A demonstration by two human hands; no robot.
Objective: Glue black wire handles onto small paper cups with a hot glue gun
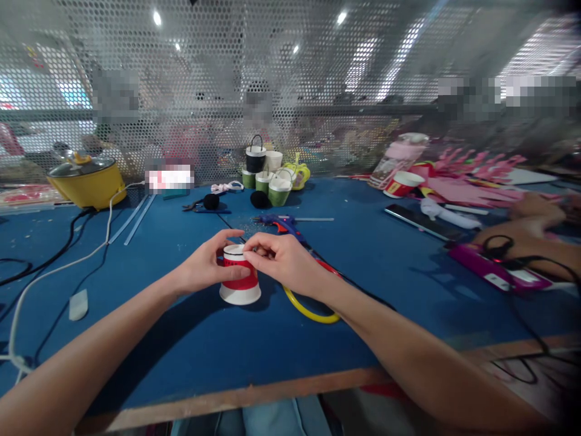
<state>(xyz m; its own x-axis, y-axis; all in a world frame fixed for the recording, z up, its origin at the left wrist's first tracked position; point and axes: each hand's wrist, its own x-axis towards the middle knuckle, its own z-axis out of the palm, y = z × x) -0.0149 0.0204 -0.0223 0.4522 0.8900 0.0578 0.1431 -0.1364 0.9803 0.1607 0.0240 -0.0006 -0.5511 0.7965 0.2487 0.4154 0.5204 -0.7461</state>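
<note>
A paper cup point(240, 295), white with a red band, stands upside down on the blue table in front of me. A dark line runs around its narrow top end. My left hand point(211, 263) is wrapped around the cup's left side, thumb across the red band. At the top right of the cup, my right hand point(276, 257) has its fingers pinched at the rim; whatever lies between them is too small to make out. Just beyond the hands lies a blue glue gun point(279, 222) with a clear glue stick in its back.
Small green and black cups point(279, 192) stand at the back, near pliers point(195, 204) and black balls. A yellow pot point(88, 181) is at left. On the right are a phone point(417, 221), a purple power strip point(494, 266) and another person's arm point(526, 242).
</note>
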